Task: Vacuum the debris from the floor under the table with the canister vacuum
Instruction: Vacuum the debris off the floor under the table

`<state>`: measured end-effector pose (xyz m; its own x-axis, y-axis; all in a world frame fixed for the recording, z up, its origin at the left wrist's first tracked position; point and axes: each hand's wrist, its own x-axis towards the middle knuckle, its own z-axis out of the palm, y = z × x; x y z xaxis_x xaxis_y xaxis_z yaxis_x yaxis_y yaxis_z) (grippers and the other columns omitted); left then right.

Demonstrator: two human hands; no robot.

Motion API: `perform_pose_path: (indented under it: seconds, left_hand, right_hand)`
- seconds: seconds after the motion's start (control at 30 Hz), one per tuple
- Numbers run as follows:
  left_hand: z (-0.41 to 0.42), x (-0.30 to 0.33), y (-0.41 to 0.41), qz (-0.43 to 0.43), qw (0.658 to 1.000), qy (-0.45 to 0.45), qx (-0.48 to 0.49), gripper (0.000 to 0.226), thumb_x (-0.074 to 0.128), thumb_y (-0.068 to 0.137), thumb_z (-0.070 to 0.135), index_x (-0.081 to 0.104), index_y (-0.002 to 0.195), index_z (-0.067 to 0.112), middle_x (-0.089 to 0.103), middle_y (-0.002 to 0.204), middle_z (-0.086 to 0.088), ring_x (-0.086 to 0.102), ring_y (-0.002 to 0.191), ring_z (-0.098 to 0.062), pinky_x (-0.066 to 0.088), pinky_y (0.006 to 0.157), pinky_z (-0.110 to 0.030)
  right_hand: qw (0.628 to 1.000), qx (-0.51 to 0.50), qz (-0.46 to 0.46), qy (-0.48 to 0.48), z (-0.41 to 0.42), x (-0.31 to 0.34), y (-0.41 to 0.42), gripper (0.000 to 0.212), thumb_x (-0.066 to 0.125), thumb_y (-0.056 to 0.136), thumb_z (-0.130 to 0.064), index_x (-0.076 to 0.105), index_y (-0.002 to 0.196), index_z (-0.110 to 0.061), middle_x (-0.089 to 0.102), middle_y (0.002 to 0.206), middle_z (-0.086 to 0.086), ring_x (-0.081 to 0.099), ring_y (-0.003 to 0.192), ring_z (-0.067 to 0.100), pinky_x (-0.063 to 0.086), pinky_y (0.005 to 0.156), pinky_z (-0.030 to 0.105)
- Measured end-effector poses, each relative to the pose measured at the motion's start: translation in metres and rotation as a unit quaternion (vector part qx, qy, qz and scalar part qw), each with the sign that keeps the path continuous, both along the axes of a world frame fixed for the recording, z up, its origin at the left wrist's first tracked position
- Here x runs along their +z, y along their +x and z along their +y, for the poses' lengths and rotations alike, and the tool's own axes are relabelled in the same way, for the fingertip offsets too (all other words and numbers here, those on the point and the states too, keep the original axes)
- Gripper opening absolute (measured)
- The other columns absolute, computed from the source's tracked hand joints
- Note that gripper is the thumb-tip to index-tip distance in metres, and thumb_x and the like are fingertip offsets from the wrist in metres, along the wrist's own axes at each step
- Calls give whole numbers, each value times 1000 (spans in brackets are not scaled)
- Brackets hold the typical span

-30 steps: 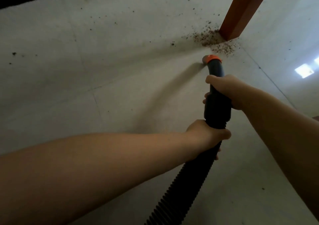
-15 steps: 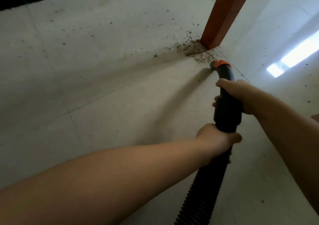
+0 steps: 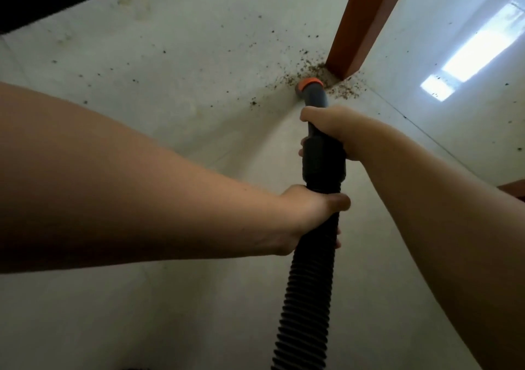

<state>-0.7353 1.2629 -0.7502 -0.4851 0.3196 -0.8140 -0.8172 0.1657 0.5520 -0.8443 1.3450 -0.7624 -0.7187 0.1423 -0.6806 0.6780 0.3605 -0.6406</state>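
Both hands hold the black vacuum hose [image 3: 305, 290]. The left hand [image 3: 308, 216] wraps round the ribbed part just below the smooth cuff, thumb across the front. The right hand [image 3: 333, 131] grips the rigid tube above it, fingers curled round the far side. The orange-ringed nozzle [image 3: 310, 85] sits at the floor [image 3: 170, 57], in the debris [image 3: 342, 91] heaped at the foot of the orange table leg [image 3: 366, 20]. More specks lie scattered across the pale floor to the left.
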Motion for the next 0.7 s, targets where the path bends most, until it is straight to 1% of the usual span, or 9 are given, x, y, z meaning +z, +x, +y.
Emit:
perform_pose_path:
  seconds: [0.07, 0.13, 0.2, 0.27, 0.37, 0.47, 0.5, 0.57, 0.7]
  left_hand:
    - [-3, -8, -7, 2, 1000, 6, 3, 16, 63, 87, 18, 52, 92, 6, 57, 72, -10, 58, 54, -22, 54, 51, -27]
    - [-5, -17, -10, 1, 1000, 21, 17, 13, 62, 87, 15, 52, 89, 7, 55, 71, -10, 56, 54, -22, 52, 52, -28]
    - [-5, -23, -16, -6, 998, 40, 40, 10, 60, 87, 14, 51, 89, 9, 54, 70, -10, 54, 54, -22, 51, 53, -28]
    - [-3, -25, -24, -7, 997, 56, 54, 10, 60, 87, 15, 52, 90, 10, 53, 70, -9, 54, 54, -22, 50, 55, -29]
    - [-1, -24, -42, -3, 995, 78, 60, 12, 61, 86, 15, 51, 92, 11, 53, 70, -8, 54, 54, -22, 50, 57, -30]
    - [-2, -24, -59, 0, 993, 108, 55, 15, 60, 87, 14, 51, 97, 10, 53, 71, -8, 54, 54, -20, 50, 55, -29]
    - [-3, -25, -65, 0, 992, 117, 54, 17, 60, 87, 14, 51, 100, 9, 52, 72, -8, 53, 55, -20, 50, 54, -29]
    - [-3, -26, -75, 0, 990, 132, 52, 18, 59, 88, 13, 51, 103, 8, 52, 73, -8, 53, 56, -19, 50, 53, -28]
    - [-4, -29, -94, 12, 990, 131, 55, 11, 59, 88, 15, 51, 94, 10, 53, 73, -8, 53, 57, -19, 51, 54, -28]
  right_hand:
    - [1000, -16, 5, 20, -2, -5, -7, 28, 58, 85, -31, 43, 81, -8, 66, 106, 22, 68, 92, 39, 55, 87, 51]
    - [999, -22, 4, 41, -4, -9, -12, 26, 58, 84, -30, 42, 80, -10, 67, 103, 22, 68, 91, 39, 55, 86, 51]
    - [998, -18, -1, 55, -5, -10, -19, 25, 59, 85, -29, 44, 82, -9, 67, 102, 22, 69, 90, 38, 55, 86, 51]
    - [998, -23, -10, 58, -4, -7, -29, 25, 57, 89, -27, 45, 89, -5, 67, 95, 20, 70, 82, 35, 57, 81, 50]
    - [997, -37, -22, 57, -3, 2, -45, 26, 54, 94, -23, 42, 107, -5, 65, 83, 17, 68, 64, 30, 59, 61, 40]
    - [996, -47, -30, 70, -4, 10, -60, 29, 54, 95, -23, 41, 114, -6, 63, 81, 16, 65, 58, 26, 54, 40, 29]
    - [996, -52, -30, 73, -5, 11, -65, 30, 54, 95, -23, 40, 116, -7, 62, 80, 16, 64, 56, 26, 52, 36, 27]
    - [994, -56, -29, 85, -5, 12, -74, 31, 54, 95, -23, 40, 117, -7, 62, 80, 15, 64, 56, 25, 50, 34, 26]
    - [993, -62, -22, 96, -7, 12, -93, 31, 55, 95, -24, 40, 117, -8, 62, 82, 14, 64, 58, 24, 52, 36, 26]
